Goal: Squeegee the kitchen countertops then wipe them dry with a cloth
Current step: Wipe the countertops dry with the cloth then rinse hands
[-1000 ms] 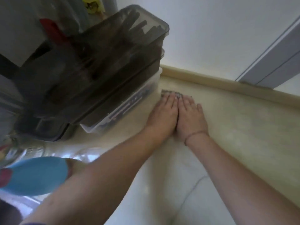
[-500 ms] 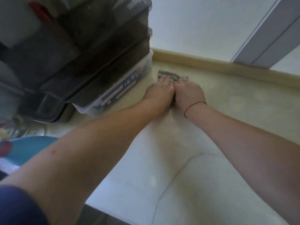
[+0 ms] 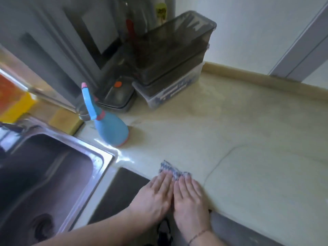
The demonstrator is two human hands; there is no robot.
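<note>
While flat, both hands (image 3: pixel 173 197) press crumpled checked cloth (image 3: pixel 173 170).

White wall (image 3: pixel 257 32), grey door frame (image 3: pixel 301 45)

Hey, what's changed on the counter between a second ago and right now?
Both hands, left hand and right hand, pulled the cloth back from the far corner beside the stacked containers to the near edge of the countertop. Nothing was picked up or let go. As before, the hands lie flat, side by side, pressing on the cloth.
</note>
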